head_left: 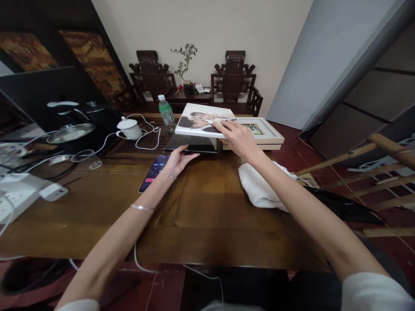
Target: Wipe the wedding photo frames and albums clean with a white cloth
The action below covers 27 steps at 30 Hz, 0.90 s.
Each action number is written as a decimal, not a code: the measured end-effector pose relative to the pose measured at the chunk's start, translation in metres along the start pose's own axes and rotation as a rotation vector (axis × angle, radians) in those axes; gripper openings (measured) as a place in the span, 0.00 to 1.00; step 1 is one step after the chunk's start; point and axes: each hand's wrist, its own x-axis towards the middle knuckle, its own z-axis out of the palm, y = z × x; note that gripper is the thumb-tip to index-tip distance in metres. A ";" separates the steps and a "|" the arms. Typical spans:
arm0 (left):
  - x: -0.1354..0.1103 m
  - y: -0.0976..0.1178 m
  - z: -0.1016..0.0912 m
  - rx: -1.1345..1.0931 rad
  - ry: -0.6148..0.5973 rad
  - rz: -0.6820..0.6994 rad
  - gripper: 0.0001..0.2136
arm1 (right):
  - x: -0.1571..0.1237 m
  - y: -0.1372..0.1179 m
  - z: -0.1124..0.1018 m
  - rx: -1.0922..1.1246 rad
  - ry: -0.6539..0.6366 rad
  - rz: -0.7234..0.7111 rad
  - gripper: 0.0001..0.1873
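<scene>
A white-edged photo panel [207, 131] with a printed picture of people lies on top of a dark flat item [191, 143]. Resting on the panel's right part is my right hand [239, 137], fingers stretched out over the picture. My left hand [180, 162] is at the near edge of the dark item, palm up, thumb and fingers apart; whether it touches the item I cannot tell. Beside the panel on the right, a pale wooden picture frame [274, 136] with a small green picture lies partly covered by my right hand. A phone [155, 175] showing a timer lies left of my left wrist.
A green-labelled bottle [166, 113] stands behind the panel. Left are a white lidded cup [129, 128], a glass-lidded pot [69, 134], a clear cup [87, 160], cables and a power strip [19, 196]. A white towel [259, 185] lies under my right forearm on the wooden table [207, 203].
</scene>
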 end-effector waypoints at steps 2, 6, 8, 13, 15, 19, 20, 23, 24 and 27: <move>-0.025 0.001 -0.008 0.039 -0.059 0.024 0.08 | -0.002 0.001 -0.005 0.016 -0.011 0.023 0.32; -0.081 0.000 -0.024 0.101 -0.035 0.082 0.07 | -0.004 -0.001 -0.016 0.014 -0.029 0.033 0.31; -0.110 -0.004 -0.032 0.145 -0.030 0.109 0.07 | -0.004 -0.003 -0.021 0.010 -0.032 0.024 0.31; -0.170 -0.029 -0.052 0.161 0.025 0.138 0.06 | -0.002 -0.008 -0.027 -0.003 -0.017 -0.004 0.29; -0.188 -0.043 -0.061 0.132 0.083 0.135 0.07 | 0.000 -0.011 -0.024 -0.004 -0.016 -0.015 0.29; -0.213 -0.069 -0.075 0.111 0.173 0.097 0.08 | 0.008 -0.019 -0.010 0.013 -0.039 -0.039 0.30; -0.218 -0.074 -0.078 0.122 0.168 0.087 0.10 | 0.011 -0.022 -0.005 0.015 -0.053 -0.047 0.30; -0.229 -0.088 -0.082 0.157 0.206 0.068 0.16 | 0.019 -0.031 0.014 0.020 -0.124 -0.069 0.29; -0.233 -0.091 -0.082 0.170 0.223 0.053 0.18 | 0.021 -0.034 0.020 0.022 -0.151 -0.076 0.29; -0.240 -0.097 -0.084 0.193 0.240 0.004 0.25 | 0.024 -0.041 0.041 0.026 -0.203 -0.084 0.29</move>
